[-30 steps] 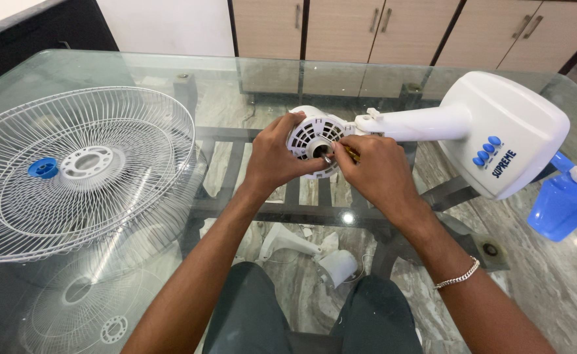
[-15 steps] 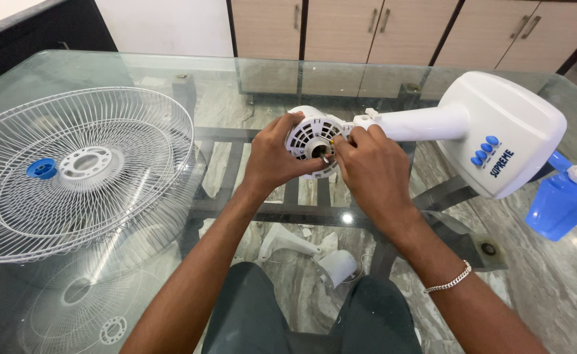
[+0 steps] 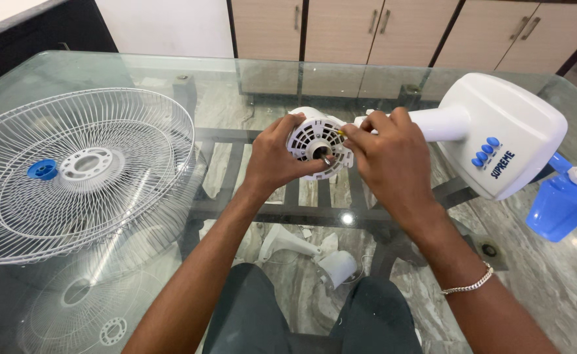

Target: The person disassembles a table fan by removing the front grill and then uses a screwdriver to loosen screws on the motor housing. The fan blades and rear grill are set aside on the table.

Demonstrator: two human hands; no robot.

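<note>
Left hand (image 3: 278,157) has its grip closed around the round white fan motor housing (image 3: 314,141), thumb across the vented face; right hand (image 3: 383,157) pinches closed at the housing's right rim, on something too small to tell. The housing sits mid-worktop, its white base (image 3: 504,131) toward the right edge. Wire fan guard (image 3: 78,170) lies by the glass worktop's (image 3: 236,78) left edge.

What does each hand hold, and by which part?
The left hand grips the white motor housing by its left rim. The right hand pinches something small at the housing's right edge; it cannot be told what.
</note>
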